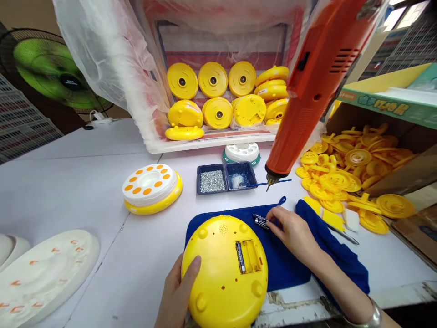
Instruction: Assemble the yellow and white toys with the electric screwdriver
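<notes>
My left hand grips the left edge of a round yellow plastic housing, thumb on top. The housing lies bottom side up, with round feet, speaker holes and an uncovered battery compartment. One dark battery sits in the compartment's left slot; the slots beside it hold none. To the upper right, my right hand pinches dark AA-type batteries, seemingly two, low over a blue cloth. The cloth lies under part of the housing.
An orange electric screwdriver hangs bit-down above the table. A two-part dark tray holds small screws. Behind stands a plastic-lined crate of yellow housings. Loose yellow parts pile at right; a white-and-yellow round toy stands left.
</notes>
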